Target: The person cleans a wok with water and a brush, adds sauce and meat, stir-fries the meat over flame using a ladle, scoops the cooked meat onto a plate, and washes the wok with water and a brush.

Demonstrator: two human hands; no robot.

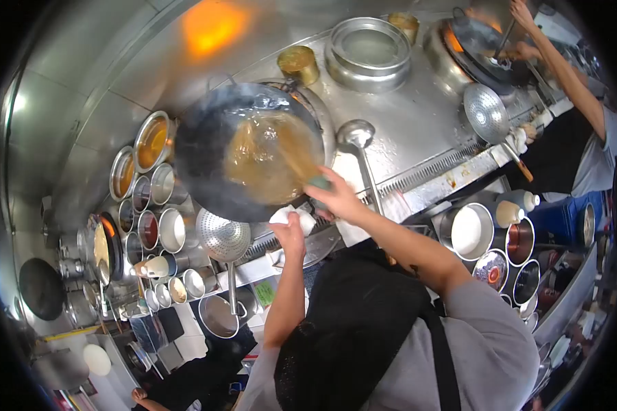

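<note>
A steel tabletop [418,120] bears the round black wok [202,147]: left hand [291,238] grips white cloth [306,220] at its rim, right hand [340,198] a green-handled brush [318,181] inside; apparent scrubbing next calls for bracing.

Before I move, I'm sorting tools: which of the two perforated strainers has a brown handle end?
The far-right strainer, by the coworker's wok, ends in a brown grip; the other strainer, near the left hand, has a metal handle.
</note>
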